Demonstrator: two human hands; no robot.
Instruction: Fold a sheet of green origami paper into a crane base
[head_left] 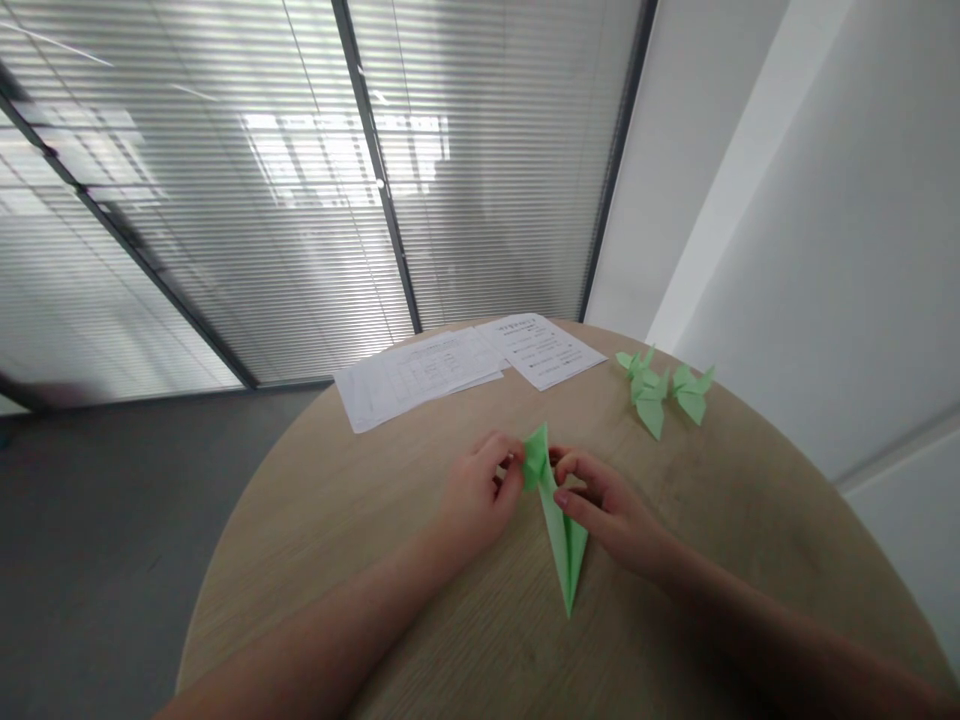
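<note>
A long, pointed piece of folded green paper lies on the round wooden table, its sharp tip toward me. My left hand pinches the paper's upper flap from the left, fingers closed on it. From the right, my right hand grips the same top part, thumb and fingers pressed together on the fold. Both hands rest on the tabletop.
Two finished green paper cranes stand at the table's far right. Printed white sheets and another sheet lie at the far edge. Behind are glass walls with blinds, a grey floor on the left and a white wall on the right.
</note>
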